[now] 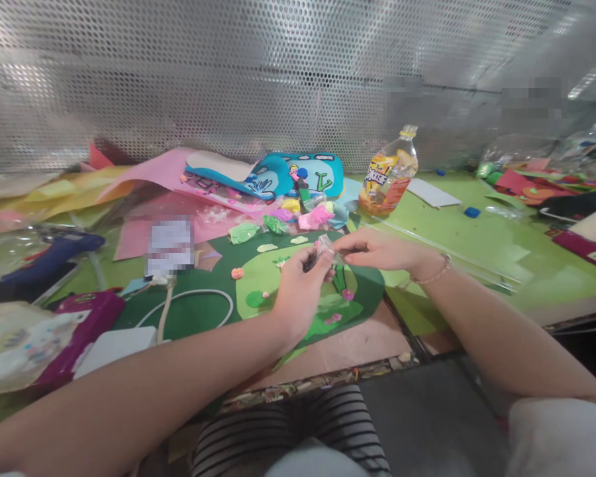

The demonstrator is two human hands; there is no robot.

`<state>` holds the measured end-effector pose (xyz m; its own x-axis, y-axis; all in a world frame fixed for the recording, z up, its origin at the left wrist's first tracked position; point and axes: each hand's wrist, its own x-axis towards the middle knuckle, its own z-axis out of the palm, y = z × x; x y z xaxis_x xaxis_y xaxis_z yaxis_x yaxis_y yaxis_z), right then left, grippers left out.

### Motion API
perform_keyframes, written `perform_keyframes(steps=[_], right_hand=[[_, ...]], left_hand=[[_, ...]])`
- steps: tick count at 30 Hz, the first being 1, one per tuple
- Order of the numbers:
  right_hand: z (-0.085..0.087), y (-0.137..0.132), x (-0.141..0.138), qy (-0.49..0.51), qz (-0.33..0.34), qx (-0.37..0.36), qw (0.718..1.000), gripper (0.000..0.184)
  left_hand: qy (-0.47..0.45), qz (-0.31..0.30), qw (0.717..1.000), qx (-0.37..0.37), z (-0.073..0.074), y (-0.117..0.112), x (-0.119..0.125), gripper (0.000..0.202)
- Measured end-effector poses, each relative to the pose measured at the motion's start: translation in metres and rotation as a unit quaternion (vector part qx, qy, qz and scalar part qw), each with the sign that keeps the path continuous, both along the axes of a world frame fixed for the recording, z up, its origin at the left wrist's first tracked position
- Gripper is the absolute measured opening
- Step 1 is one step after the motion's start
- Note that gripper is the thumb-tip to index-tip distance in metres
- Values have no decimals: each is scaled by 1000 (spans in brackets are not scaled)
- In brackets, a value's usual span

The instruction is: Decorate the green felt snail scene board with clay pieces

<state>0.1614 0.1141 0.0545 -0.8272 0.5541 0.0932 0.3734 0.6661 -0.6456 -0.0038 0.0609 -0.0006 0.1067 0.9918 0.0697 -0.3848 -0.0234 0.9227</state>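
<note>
Over a green paper scene, my left hand (298, 288) is closed around a small crinkled clear plastic bag (324, 244). From the right, my right hand (377, 249) pinches the same bag at its edge. What the bag holds is mostly hidden by my fingers. Beneath them lies the dark green paper board (372, 288) with a light green oval, clouds, small flowers and an orange clay piece (237, 273). Just beyond are packets of soft clay: a light green one (243, 232), a green one (275, 224) and a pink one (316, 216).
A drink bottle (388, 173) stands behind my right hand. Blue craft boards (322, 175) and pink sheets (142, 182) lie along the perforated metal wall. On the left are a blue glue gun (54, 262), a white cable (189, 293) and a white box (119, 346).
</note>
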Motion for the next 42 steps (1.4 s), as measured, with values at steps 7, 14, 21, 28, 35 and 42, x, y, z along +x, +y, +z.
perform_keyframes(steps=[7, 14, 21, 28, 35, 42], right_hand=[[-3, 2, 5, 187, -121, 83, 971, 21], [-7, 1, -5, 10, -80, 114, 990, 33], [-4, -2, -8, 30, -93, 88, 991, 30], [-23, 23, -8, 225, -305, -6, 925, 26], [-31, 34, -6, 226, -299, -130, 918, 26], [-12, 16, -9, 228, -285, -82, 927, 17]], left_hand=[[-2, 40, 999, -4, 8, 2, -1, 12], [11, 52, 998, 16, 5, 4, -2, 14], [-26, 48, 998, -12, 7, 5, 1, 15], [-139, 33, 985, -96, 14, 2, 2, 23], [-119, -29, 990, -66, 14, -2, 2, 14], [-92, -92, 988, -87, 10, -5, 2, 18]])
